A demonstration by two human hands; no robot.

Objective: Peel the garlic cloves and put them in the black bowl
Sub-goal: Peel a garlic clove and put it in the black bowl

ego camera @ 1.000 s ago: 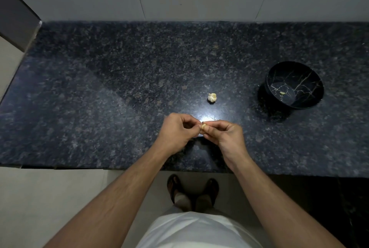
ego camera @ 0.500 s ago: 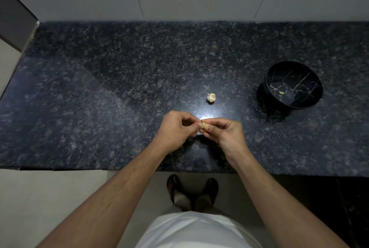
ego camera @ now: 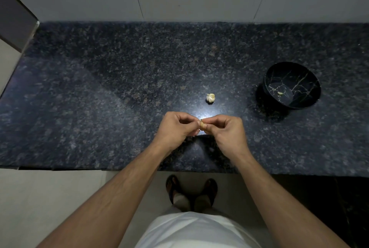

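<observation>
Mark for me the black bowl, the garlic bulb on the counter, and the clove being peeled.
black bowl [ego camera: 267,82], head view, on its left inner wall.
garlic bulb [ego camera: 210,97], head view, on the middle of the bulb.
clove [ego camera: 202,126], head view, on the visible part between the fingertips of both hands.

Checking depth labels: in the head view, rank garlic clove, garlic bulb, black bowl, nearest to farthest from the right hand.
From the right hand:
1. garlic clove, pinched at its fingertips, shared with the left hand
2. garlic bulb, on the counter just beyond
3. black bowl, far right
</observation>
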